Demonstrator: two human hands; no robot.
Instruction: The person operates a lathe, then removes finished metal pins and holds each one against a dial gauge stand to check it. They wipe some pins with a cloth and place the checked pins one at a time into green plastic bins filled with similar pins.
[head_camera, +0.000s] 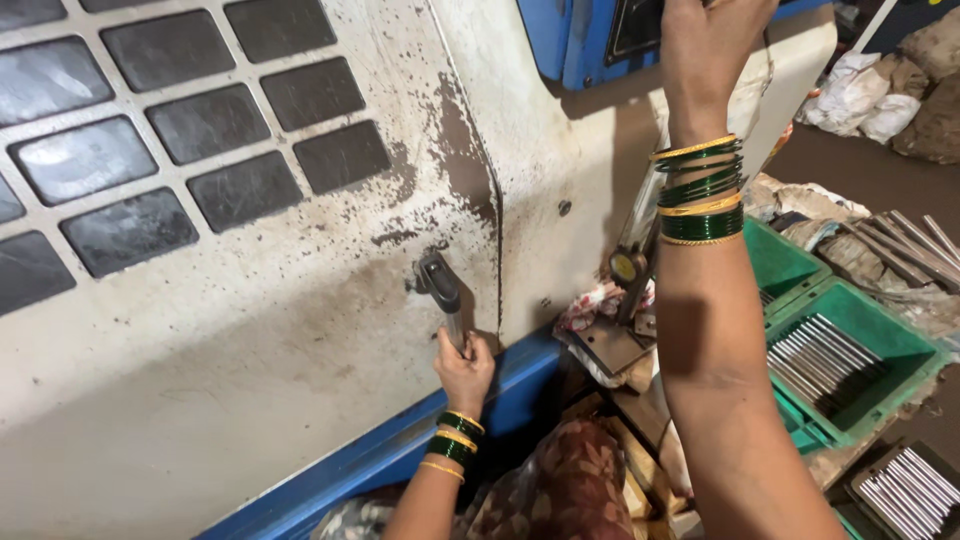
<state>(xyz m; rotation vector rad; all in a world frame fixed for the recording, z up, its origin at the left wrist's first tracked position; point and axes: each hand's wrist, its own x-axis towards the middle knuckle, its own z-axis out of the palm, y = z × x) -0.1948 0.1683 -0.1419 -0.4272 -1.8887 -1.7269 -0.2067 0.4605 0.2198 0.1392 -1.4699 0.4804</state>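
Observation:
My left hand (464, 368) grips the lower end of a metal door handle (440, 287) on a dirty white machine door (250, 330) with dark window panels. Green and gold bangles circle that wrist. My right hand (705, 45) is raised to the blue control panel (585, 40) at the top of the frame; its fingers are hidden past the frame edge. The right forearm, also ringed with green and gold bangles, runs down the middle right.
Green plastic crates (860, 320) holding several thin metal rods stand at the right. A dial gauge (627, 268) and rags lie on a small ledge beside the machine. Sacks and crumpled cloth lie at the top right. A blue rail (400, 440) runs under the door.

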